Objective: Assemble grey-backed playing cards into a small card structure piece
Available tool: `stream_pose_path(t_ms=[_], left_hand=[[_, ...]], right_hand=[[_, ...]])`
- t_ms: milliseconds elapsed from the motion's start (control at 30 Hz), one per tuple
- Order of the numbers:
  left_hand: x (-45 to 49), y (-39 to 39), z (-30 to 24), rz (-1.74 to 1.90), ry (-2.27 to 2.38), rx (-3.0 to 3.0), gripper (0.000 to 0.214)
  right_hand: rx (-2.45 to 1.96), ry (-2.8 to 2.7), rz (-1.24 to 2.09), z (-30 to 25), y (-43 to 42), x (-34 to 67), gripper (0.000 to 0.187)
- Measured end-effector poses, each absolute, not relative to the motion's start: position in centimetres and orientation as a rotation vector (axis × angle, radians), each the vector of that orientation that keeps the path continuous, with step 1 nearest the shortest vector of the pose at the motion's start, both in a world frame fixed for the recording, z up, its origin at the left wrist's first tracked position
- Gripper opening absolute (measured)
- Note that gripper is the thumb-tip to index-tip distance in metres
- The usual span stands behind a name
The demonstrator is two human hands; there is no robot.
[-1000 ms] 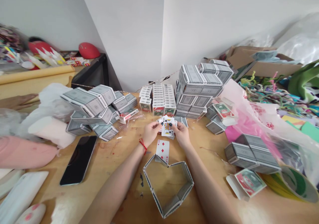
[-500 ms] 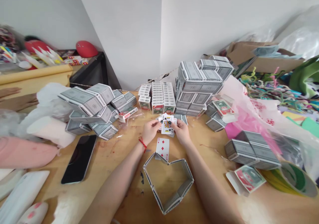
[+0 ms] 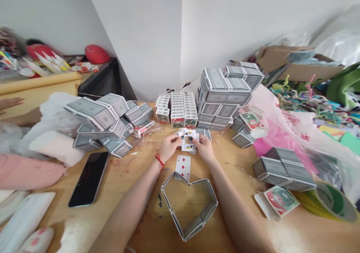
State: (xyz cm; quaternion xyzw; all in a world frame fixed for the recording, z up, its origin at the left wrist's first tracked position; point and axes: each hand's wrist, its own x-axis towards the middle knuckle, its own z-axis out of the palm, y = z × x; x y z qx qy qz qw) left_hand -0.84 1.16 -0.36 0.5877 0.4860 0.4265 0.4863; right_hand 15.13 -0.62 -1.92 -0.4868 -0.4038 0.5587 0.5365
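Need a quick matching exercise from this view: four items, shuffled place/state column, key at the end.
1. King of spades
2. Three of diamonds
3. Smartphone
4. Card frame

A. Dark screen facing up
B. Heart-shaped outline, between the forearms
C. Held by left hand and right hand
D. Face up on the table, red pips

Pairs: 1-C, 2-D, 3-A, 4-B

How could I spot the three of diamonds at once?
On the wooden table, find the heart-shaped frame. Just past its notch, the three of diamonds lies face up, untouched; its red pips set it apart from the held king of spades.
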Motion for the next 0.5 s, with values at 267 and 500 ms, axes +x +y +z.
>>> stream_pose_path(t_ms=[267, 500], left_hand=[[-0.90, 1.22, -0.55, 1.020, 1.178, 1.436, 0.022], [-0.82, 1.18, -0.50, 1.001, 1.169, 1.409, 0.020]], right_hand=[[-1.150, -0.970, 1.318, -2.09, -0.62, 15.22, 0.035], [-1.146, -0.973, 1.298, -1.57, -0.72, 14.97, 0.035]])
